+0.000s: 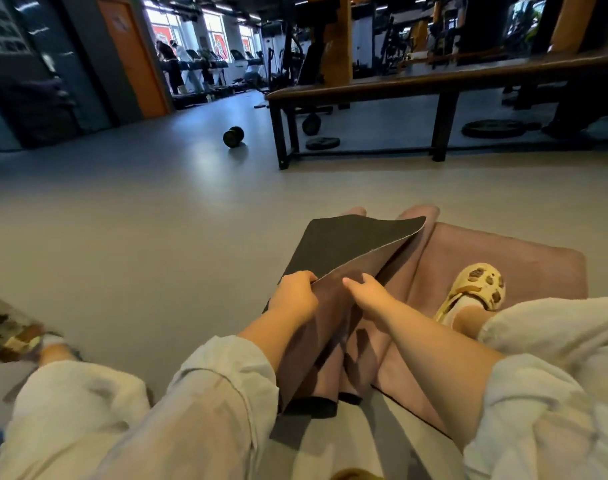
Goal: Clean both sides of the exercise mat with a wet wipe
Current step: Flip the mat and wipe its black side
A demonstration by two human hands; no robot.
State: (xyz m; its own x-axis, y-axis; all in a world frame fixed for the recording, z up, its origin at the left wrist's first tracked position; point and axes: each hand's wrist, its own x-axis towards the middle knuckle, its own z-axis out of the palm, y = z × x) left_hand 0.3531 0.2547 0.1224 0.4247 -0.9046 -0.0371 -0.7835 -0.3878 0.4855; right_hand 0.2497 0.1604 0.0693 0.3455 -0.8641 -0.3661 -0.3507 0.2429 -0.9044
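Note:
The exercise mat point(486, 258) lies on the gym floor in front of me, mauve on one face and black on the other. Part of it is folded up and over, so its black underside point(344, 240) faces the camera. My left hand point(295, 296) grips the folded edge, with the fingers curled over it. Just to the right, my right hand point(365, 296) rests on the mauve face with its fingers stretched out. No wet wipe is visible.
My right foot in a patterned slipper point(475, 289) rests on the mat; the other slipper point(8, 327) is far left. A dumbbell point(233, 136) lies on the grey floor ahead. A long wooden bench point(434, 84) with weight plates point(493, 128) beneath stands at the back right.

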